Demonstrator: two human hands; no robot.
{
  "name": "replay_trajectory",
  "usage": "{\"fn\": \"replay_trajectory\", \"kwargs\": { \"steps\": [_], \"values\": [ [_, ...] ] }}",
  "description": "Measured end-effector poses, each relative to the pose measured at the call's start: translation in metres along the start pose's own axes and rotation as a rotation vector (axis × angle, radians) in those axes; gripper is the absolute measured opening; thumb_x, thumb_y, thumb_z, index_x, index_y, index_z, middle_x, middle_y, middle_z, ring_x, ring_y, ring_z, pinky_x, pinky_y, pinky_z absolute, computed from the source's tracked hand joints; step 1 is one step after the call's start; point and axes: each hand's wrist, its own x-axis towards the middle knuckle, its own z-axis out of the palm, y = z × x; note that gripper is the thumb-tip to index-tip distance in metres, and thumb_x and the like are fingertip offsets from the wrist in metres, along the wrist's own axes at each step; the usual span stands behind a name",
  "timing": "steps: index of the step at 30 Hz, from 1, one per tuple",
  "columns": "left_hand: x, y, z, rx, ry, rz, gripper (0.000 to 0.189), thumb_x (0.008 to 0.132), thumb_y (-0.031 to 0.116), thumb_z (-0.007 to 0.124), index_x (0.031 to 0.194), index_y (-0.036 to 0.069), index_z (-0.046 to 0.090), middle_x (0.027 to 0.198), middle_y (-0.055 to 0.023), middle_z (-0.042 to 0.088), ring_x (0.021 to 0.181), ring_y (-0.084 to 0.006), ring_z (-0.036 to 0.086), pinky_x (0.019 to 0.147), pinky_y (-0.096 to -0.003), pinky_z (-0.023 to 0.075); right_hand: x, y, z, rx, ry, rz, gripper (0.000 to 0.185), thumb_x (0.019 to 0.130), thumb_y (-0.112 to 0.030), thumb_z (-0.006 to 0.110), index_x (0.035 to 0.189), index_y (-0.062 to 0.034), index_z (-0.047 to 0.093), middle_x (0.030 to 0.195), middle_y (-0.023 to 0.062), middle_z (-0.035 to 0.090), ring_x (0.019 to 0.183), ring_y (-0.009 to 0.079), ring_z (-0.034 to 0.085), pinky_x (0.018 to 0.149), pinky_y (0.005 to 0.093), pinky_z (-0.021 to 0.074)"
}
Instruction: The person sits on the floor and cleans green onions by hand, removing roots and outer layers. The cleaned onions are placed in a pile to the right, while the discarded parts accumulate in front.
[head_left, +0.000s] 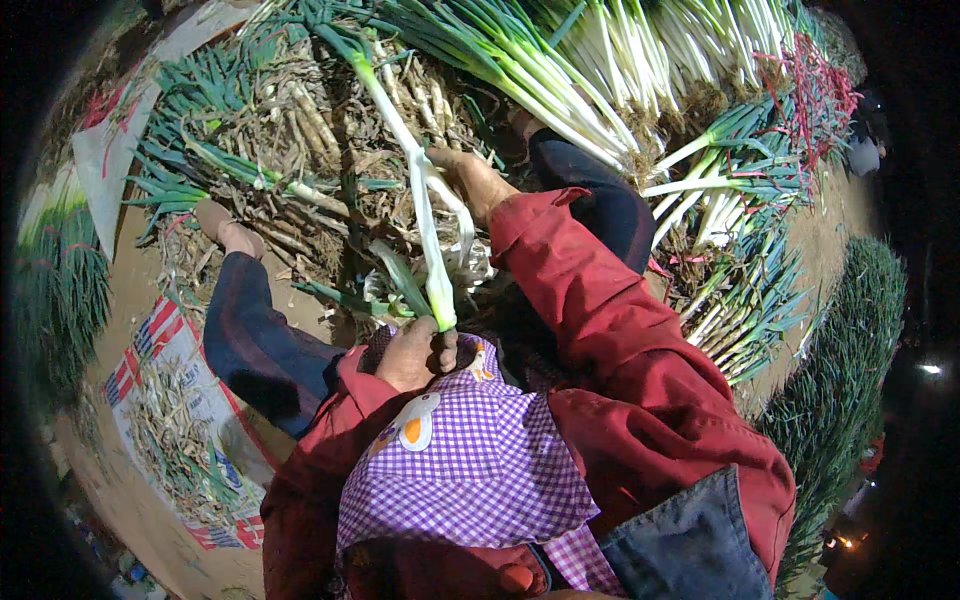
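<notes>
A long green onion (401, 135) stretches from my lap to the pile in front of me, root end towards me. My left hand (412, 356) grips it at the root end, close to the checked apron. Farther up the white stalk, my right hand (469, 176) has its fingers curled at the stalk. A loose strip of pale outer skin (457, 206) hangs off the stalk there, below the right hand. The right fingertips are partly hidden, so exactly how they pinch the stalk or skin is unclear. A dark green leaf piece (401, 277) lies beside the stalk near my left hand.
Untrimmed onions with dry leaves (307, 127) heap between my feet. Cleaned onions (517, 75) lie at the top right, beside red ties (814, 105). Tied bundles (735, 187) sit to the right. A printed sack (202, 390) with scraps is at left; more onions (847, 337) stand far right.
</notes>
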Motion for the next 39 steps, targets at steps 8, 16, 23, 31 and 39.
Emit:
{"fn": "replay_trajectory", "kwargs": {
  "steps": [8, 16, 23, 31, 39],
  "values": [
    [-0.060, -0.007, 0.016, 0.219, 0.397, 0.146, 0.014, 0.089, 0.014, 0.050, 0.086, 0.003, 0.057, 0.070, -0.0042, 0.055, 0.055, -0.0134, 0.048, 0.052, -0.0270, 0.0397, 0.050, 0.012, 0.032, -0.318, 0.162, 0.000, 0.039, 0.090, -0.034, 0.060, 0.102, 0.0033, 0.058, 0.078, 0.0105, 0.051, 0.067, 0.0228, 0.048, 0.067, 0.0389, 0.0462],
    [-0.160, -0.046, -0.064, 0.113, 0.578, 0.192, 0.013, 0.089, 0.015, 0.052, 0.093, 0.003, 0.057, 0.080, -0.0056, 0.056, 0.066, -0.0154, 0.050, 0.059, -0.0280, 0.0418, 0.080, -0.029, 0.037, -0.162, 0.310, -0.063, 0.017, 0.092, -0.021, 0.055, 0.096, -0.0053, 0.056, 0.071, 0.0058, 0.055, 0.061, 0.0238, 0.052, 0.051, 0.0393, 0.0422],
    [-0.183, -0.038, -0.112, 0.173, 0.759, 0.303, 0.016, 0.088, 0.015, 0.054, 0.099, 0.003, 0.057, 0.089, -0.0069, 0.056, 0.075, -0.0172, 0.051, 0.065, -0.0288, 0.0436, 0.085, -0.053, -0.010, -0.089, 0.167, -0.199, 0.030, 0.092, -0.034, 0.056, 0.090, -0.0043, 0.054, 0.065, 0.0083, 0.051, 0.053, 0.0240, 0.054, 0.051, 0.0411, 0.0469],
    [-0.198, 0.023, -0.201, 0.247, 1.002, 0.407, 0.022, 0.088, 0.016, 0.056, 0.105, 0.003, 0.057, 0.099, -0.0084, 0.057, 0.086, -0.0192, 0.053, 0.072, -0.0298, 0.0457, 0.029, -0.143, -0.039, -1.496, 0.441, -0.650, 0.049, 0.087, -0.045, 0.060, 0.090, 0.0030, 0.065, 0.082, 0.0232, 0.067, 0.076, 0.0360, 0.065, 0.071, 0.0456, 0.0499],
    [-0.235, 0.131, -0.335, 0.402, 1.368, 0.537, 0.028, 0.087, 0.016, 0.058, 0.112, 0.003, 0.057, 0.109, -0.0098, 0.058, 0.098, -0.0212, 0.055, 0.079, -0.0308, 0.0478, -0.032, -0.180, -0.187, -1.899, 0.769, -0.421, 0.042, 0.091, -0.041, 0.056, 0.111, -0.0036, 0.058, 0.093, 0.0255, 0.065, 0.089, 0.0420, 0.063, 0.080, 0.0493, 0.0497]
  ]
}}
